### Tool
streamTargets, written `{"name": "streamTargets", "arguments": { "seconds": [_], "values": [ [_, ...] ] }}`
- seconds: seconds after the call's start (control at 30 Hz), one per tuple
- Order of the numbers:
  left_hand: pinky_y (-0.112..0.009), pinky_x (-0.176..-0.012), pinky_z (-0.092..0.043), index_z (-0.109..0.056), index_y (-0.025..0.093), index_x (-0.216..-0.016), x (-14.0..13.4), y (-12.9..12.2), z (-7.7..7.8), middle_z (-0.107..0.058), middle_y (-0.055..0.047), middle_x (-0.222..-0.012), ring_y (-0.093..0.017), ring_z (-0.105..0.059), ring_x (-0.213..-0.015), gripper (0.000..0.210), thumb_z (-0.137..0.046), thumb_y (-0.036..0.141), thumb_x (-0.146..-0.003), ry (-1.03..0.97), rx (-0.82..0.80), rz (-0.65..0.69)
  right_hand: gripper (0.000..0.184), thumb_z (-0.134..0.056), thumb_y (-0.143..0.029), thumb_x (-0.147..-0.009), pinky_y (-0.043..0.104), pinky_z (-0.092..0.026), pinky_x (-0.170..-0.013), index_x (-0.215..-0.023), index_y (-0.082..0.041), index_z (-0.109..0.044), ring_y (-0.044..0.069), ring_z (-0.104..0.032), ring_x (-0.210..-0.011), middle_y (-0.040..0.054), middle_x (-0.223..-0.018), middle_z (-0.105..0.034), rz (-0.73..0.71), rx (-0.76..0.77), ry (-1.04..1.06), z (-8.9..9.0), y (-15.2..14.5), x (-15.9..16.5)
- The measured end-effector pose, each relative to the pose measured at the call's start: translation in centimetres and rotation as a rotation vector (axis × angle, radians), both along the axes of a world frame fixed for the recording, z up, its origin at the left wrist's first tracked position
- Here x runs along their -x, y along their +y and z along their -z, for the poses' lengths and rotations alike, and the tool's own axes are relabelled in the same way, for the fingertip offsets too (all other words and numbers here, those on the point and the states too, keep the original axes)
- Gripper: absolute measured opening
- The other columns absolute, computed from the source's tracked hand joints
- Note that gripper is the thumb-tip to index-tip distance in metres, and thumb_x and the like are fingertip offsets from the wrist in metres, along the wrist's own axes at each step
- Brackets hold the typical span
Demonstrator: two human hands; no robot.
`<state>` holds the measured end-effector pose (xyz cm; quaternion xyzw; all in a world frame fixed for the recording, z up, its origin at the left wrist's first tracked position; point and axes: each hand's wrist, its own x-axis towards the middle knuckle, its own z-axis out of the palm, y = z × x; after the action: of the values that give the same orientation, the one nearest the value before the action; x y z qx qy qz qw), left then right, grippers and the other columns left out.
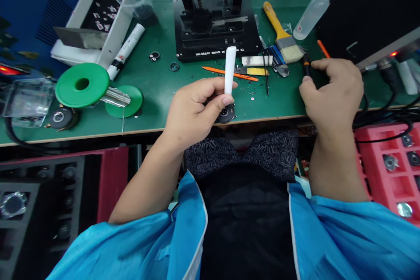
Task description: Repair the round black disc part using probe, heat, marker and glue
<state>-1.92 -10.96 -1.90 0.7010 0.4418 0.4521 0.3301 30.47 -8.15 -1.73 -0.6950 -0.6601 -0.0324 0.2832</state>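
Note:
My left hand (pixel 197 107) pinches a smooth white stick (pixel 230 68) between thumb and fingers, holding it nearly upright above the bench edge. Just below those fingertips sits a round black part (pixel 225 115), half covered by the hand. My right hand (pixel 334 89) rests at the right of the bench, thumb and forefinger closed around a slim black handle with an orange band (pixel 306 65); which tool it belongs to is unclear. Between the hands lie orange tweezers (pixel 229 73), a yellow-handled blade (pixel 257 71) and dark tweezers (pixel 265 70).
A black press stand (pixel 216 50) stands at the back centre. Nearby are a yellow brush (pixel 277 22) and a clear bottle (pixel 311 17). On the left are a solder spool (pixel 67 89), a marker (pixel 127 48) and a white box (pixel 120 37). Foam trays (pixel 370 140) flank my lap.

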Motion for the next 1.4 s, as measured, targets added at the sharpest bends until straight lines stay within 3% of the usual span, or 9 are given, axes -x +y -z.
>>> {"name": "streamTargets", "arguments": {
  "seconds": [0.23, 0.4, 0.6, 0.7, 0.97, 1.1, 1.23, 1.4],
  "values": [
    [-0.042, -0.091, -0.066, -0.091, 0.031, -0.125, 0.1, 0.0, 0.0, -0.087, -0.003, -0.100, -0.025, -0.081, -0.096, 0.025, -0.080, 0.049, -0.112, 0.017, 0.010, 0.007, 0.032, -0.066, -0.036, -0.094, 0.065, -0.053, -0.125, -0.121, -0.026, -0.080, 0.043, -0.076, -0.140, 0.0160, -0.138, -0.086, 0.000, -0.006, 0.004, -0.2, -0.1, 0.1],
    [-0.043, -0.093, -0.065, -0.091, 0.031, -0.125, 0.1, -0.1, 0.0, -0.088, -0.003, -0.102, -0.026, -0.081, -0.097, 0.023, -0.080, 0.047, -0.113, 0.036, -0.011, 0.003, 0.034, -0.066, -0.035, -0.097, 0.064, -0.053, -0.126, -0.124, -0.023, -0.081, 0.043, -0.075, -0.141, 0.0191, -0.141, -0.084, -0.003, -0.012, -0.006, 0.1, 0.0, 0.0],
    [-0.041, -0.092, -0.064, -0.091, 0.030, -0.125, 0.1, 0.0, 0.1, -0.089, -0.003, -0.099, -0.024, -0.080, -0.095, 0.025, -0.079, 0.048, -0.113, 0.052, -0.064, 0.002, 0.045, -0.067, -0.034, -0.080, 0.068, -0.062, -0.114, -0.118, -0.019, -0.086, 0.042, -0.082, -0.126, 0.0141, -0.125, -0.089, -0.021, -0.169, -0.060, 1.7, 0.8, -1.1],
    [-0.040, -0.090, -0.064, -0.091, 0.029, -0.124, 0.1, 0.0, 0.1, -0.089, -0.003, -0.100, -0.024, -0.080, -0.095, 0.022, -0.079, 0.044, -0.113, 0.053, -0.091, 0.007, 0.044, -0.070, -0.032, -0.081, 0.067, -0.064, -0.112, -0.119, -0.017, -0.087, 0.041, -0.083, -0.124, 0.0152, -0.125, -0.089, -0.041, -0.193, -0.077, 2.1, 1.0, -1.4],
    [-0.038, -0.090, -0.065, -0.090, 0.029, -0.121, 0.0, 0.0, 0.1, -0.089, -0.001, -0.099, -0.023, -0.080, -0.094, 0.017, -0.079, 0.037, -0.111, 0.072, -0.113, 0.014, 0.052, -0.079, -0.036, -0.090, 0.070, -0.056, -0.129, -0.138, -0.018, -0.085, 0.045, -0.077, -0.142, 0.0160, -0.144, -0.085, -0.050, -0.021, -0.130, 0.6, 0.3, -1.2],
    [-0.038, -0.092, -0.065, -0.090, 0.029, -0.120, -0.1, -0.1, 0.0, -0.089, -0.001, -0.098, -0.023, -0.079, -0.093, 0.017, -0.078, 0.036, -0.110, 0.092, -0.116, 0.011, 0.059, -0.080, -0.043, -0.095, 0.071, -0.054, -0.131, -0.148, -0.018, -0.081, 0.046, -0.073, -0.151, 0.0204, -0.152, -0.081, -0.124, 0.053, -0.173, -0.1, -0.9, -1.7],
    [-0.039, -0.093, -0.066, -0.090, 0.028, -0.119, -0.1, -0.2, 0.0, -0.089, -0.001, -0.098, -0.023, -0.079, -0.093, 0.018, -0.077, 0.038, -0.112, 0.117, -0.140, 0.007, 0.065, -0.082, -0.048, -0.097, 0.080, -0.055, -0.128, -0.154, -0.018, -0.078, 0.053, -0.066, -0.158, 0.0246, -0.162, -0.074, -0.111, 0.126, -0.205, -0.3, -1.7, -2.0],
    [-0.037, -0.090, -0.064, -0.091, 0.028, -0.116, -0.1, -0.2, 0.2, -0.088, 0.000, -0.096, -0.021, -0.079, -0.090, 0.014, -0.081, 0.036, -0.110, 0.085, -0.181, -0.004, 0.053, -0.076, -0.042, -0.097, 0.074, -0.061, -0.122, -0.143, -0.016, -0.083, 0.048, -0.077, -0.142, 0.0219, -0.145, -0.083, -0.113, 0.070, -0.217, -0.7, -1.6, -1.7]
  ]
}}
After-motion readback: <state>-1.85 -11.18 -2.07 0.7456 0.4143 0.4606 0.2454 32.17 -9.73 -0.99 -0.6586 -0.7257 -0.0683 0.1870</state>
